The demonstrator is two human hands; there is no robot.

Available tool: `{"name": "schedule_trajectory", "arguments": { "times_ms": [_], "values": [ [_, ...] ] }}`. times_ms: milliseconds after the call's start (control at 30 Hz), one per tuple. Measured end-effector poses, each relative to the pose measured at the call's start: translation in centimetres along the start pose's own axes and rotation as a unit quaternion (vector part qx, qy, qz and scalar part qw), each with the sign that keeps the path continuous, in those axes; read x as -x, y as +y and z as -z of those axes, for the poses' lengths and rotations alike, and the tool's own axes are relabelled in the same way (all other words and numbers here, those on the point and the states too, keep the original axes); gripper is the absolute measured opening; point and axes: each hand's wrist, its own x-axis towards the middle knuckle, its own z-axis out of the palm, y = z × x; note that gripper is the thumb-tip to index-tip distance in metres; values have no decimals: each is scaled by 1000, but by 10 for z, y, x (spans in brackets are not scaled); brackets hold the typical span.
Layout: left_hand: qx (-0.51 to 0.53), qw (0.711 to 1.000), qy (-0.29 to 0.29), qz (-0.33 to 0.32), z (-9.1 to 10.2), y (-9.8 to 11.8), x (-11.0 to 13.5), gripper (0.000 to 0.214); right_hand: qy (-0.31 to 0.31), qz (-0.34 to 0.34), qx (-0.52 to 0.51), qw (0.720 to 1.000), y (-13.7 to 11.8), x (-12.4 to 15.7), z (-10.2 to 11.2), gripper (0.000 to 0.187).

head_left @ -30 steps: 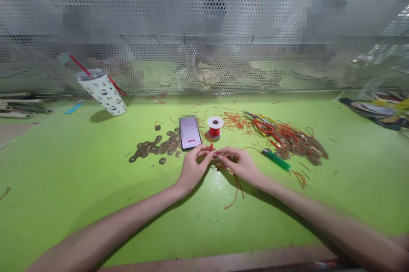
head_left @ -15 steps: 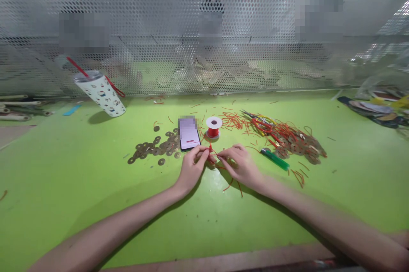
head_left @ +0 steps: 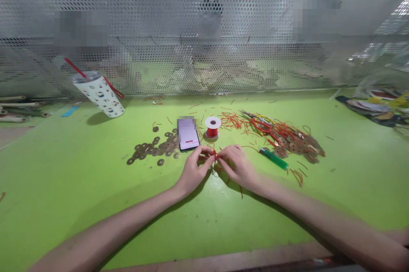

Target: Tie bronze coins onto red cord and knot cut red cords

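Observation:
Between my two hands is a knotted red cord (head_left: 215,155), its loose ends hanging below the fingers. My left hand (head_left: 197,166) pinches it from the left with thumb and forefinger. From the right, the fingertips of my right hand (head_left: 238,164) close on the same cord, almost touching the left ones. Just behind stands a spool of red cord (head_left: 212,128) with white flanges. A phone (head_left: 188,134) with its screen lit lies behind my left hand. Right of my right hand is a green lighter (head_left: 274,159).
Brown holed coins (head_left: 156,149) are spread at left; more coins (head_left: 297,146) with red cords lie at right. Red-handled scissors (head_left: 260,125) rest by cord scraps (head_left: 232,120). A patterned tumbler (head_left: 102,95) stands before the perforated metal screen (head_left: 153,50).
My fingertips have come together at the cord, closing the small gap between the hands. The left fingers shifted slightly right. The view has moved a little; the table items stay put.

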Motion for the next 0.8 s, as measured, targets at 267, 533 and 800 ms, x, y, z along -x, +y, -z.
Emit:
{"name": "schedule_trajectory", "arguments": {
  "times_ms": [267,533,800],
  "values": [
    [32,998,-45,18,-2,-1,-1,17,25,-6,-20,999,-2,0,-2,7],
    [3,999,42,8,2,-1,-2,14,24,-48,-13,998,-5,-1,0,12],
    [-4,998,57,0,2,-4,-4,15,-4,-138,-139,981,-7,-5,3,16]
  ]
}}
